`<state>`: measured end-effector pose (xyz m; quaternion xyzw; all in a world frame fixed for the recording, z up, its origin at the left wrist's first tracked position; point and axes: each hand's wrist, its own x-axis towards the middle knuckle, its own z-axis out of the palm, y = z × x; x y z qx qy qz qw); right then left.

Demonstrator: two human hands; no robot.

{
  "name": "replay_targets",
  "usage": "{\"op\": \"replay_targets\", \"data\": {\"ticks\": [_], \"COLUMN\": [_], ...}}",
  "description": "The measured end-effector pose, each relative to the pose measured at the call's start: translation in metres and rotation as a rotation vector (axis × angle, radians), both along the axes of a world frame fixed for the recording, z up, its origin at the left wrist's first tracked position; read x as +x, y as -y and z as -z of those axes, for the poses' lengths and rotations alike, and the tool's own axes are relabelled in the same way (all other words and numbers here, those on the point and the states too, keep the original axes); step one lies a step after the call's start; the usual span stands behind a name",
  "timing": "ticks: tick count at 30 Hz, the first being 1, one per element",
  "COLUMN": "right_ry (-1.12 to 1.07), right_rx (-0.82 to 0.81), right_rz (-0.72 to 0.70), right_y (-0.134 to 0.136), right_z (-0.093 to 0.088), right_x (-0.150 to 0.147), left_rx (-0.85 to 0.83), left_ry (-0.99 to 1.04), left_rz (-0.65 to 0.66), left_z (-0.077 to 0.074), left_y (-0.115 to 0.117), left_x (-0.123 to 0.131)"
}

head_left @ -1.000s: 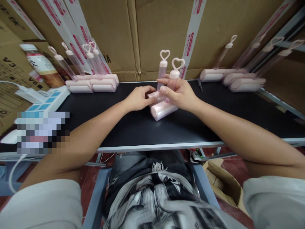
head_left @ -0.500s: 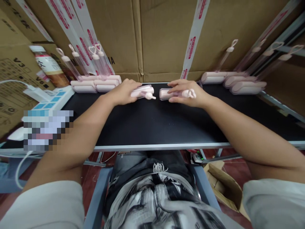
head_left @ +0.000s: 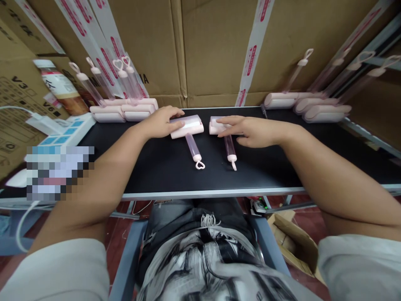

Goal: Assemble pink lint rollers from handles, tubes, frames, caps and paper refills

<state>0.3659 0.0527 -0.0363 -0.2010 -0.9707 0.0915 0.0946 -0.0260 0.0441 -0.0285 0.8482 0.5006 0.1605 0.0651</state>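
Two pale pink lint rollers lie side by side on the black tabletop, their clear handles turned toward me. The left lint roller (head_left: 187,130) has its heart-shaped handle end facing up. My left hand (head_left: 161,122) is at its left end, thumb across the roller's top and fingers behind it, partly hidden. Over the right lint roller (head_left: 230,146) is my right hand (head_left: 247,130), with its fingers spread and the fingertips resting on the roller head. That hand covers part of the head's right side.
Several lint rollers (head_left: 108,115) stand handle-up at the back left, and several more (head_left: 327,113) at the back right. A drink bottle (head_left: 62,90) and a white power strip (head_left: 70,129) are at the left. A cardboard wall (head_left: 213,54) closes the back.
Both lint rollers have turned over, so their handles now point down toward me. My right hand has shifted slightly right and its fingers have spread.
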Motion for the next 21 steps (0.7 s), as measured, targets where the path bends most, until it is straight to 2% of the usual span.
{"op": "replay_targets", "data": {"ticks": [2,4,6,9,13,17,21], "right_ry": [-0.084,-0.224,-0.306,-0.185,-0.09,-0.114,-0.125], "right_rx": [0.032,0.087,0.101,0.012,-0.156,-0.212,-0.288], "right_rz": [-0.015,-0.048,-0.121,-0.244,-0.321,-0.328,-0.354], "right_y": [0.004,0.013,0.027,0.051,0.069,0.069,0.07], "right_z": [-0.004,-0.007,-0.008,-0.004,0.007,0.012,0.011], "right_x": [-0.002,-0.01,-0.025,-0.051,-0.072,-0.075,-0.073], "left_rx": [-0.104,-0.195,-0.217,-0.204,-0.192,-0.192,-0.17], "left_ry": [0.032,0.036,0.045,0.062,0.103,0.257,0.456], "left_rz": [-0.055,-0.048,-0.027,0.006,-0.008,-0.095,-0.282], "left_z": [0.004,0.006,0.005,0.002,0.001,0.01,0.02], "left_y": [-0.002,-0.001,0.002,0.009,0.011,0.0,-0.014], "left_x": [0.001,0.005,0.011,0.023,0.032,0.027,0.019]}}
